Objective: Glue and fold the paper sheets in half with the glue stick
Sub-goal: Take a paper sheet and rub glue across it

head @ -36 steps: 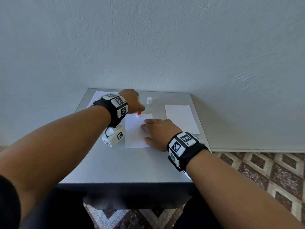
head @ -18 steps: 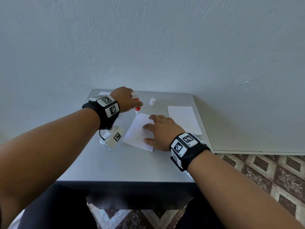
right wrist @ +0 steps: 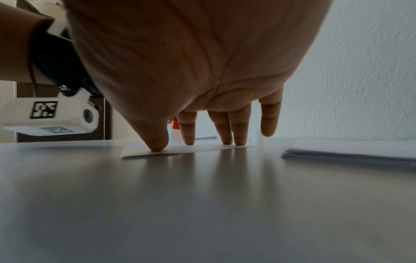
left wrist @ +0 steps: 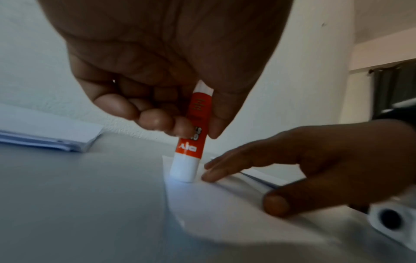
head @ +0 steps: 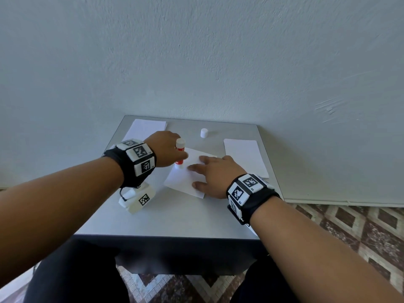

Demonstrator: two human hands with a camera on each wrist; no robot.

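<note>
On the table [head: 175, 215], mid-way, the sheet [head: 185, 178] looks thin and slidey, so the right hand [head: 215, 176] pins it with flat fingers while the left hand [head: 162, 147] pinches the light, rigid glue stick [left wrist: 191, 142] by its barrel, tip down on the sheet's left edge.

The head camera looks steeply down at the small grey table [head: 175, 217] against the wall. Each wrist camera sits low, almost skimming the tabletop, facing inward; both catch the same single white paper sheet [left wrist: 225, 204].
</note>
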